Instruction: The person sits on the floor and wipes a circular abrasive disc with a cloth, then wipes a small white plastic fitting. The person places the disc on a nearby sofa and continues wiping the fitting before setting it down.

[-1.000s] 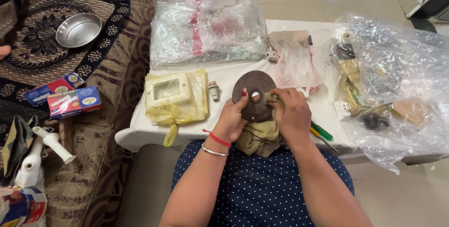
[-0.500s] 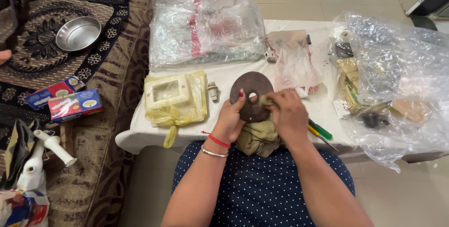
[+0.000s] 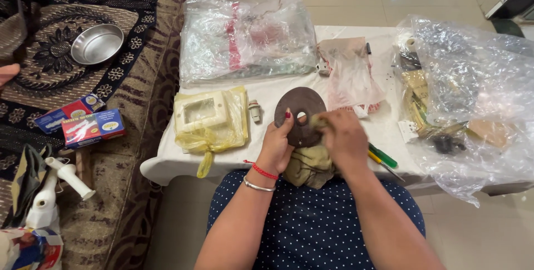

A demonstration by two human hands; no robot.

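My left hand (image 3: 276, 146) grips a dark brown round disc (image 3: 300, 105) with a hole in its middle, holding it upright by its lower left edge above the table's near side. My right hand (image 3: 344, 136) presses an olive-green cloth (image 3: 309, 165) against the disc's right face beside the hole. The rest of the cloth hangs down over the table edge toward my lap.
On the white table (image 3: 384, 128) lie a cream switch plate on a yellow bag (image 3: 207, 115), a small plug (image 3: 255, 109), clear plastic bags (image 3: 245, 30) (image 3: 473, 92) and green and yellow screwdrivers (image 3: 382, 157). On the patterned cloth at left lie a steel bowl (image 3: 96, 43) and small boxes (image 3: 92, 127).
My right hand has rubbed the cloth a little across the disc near its hole and looks blurred now. The disc and my left hand stay almost in place.
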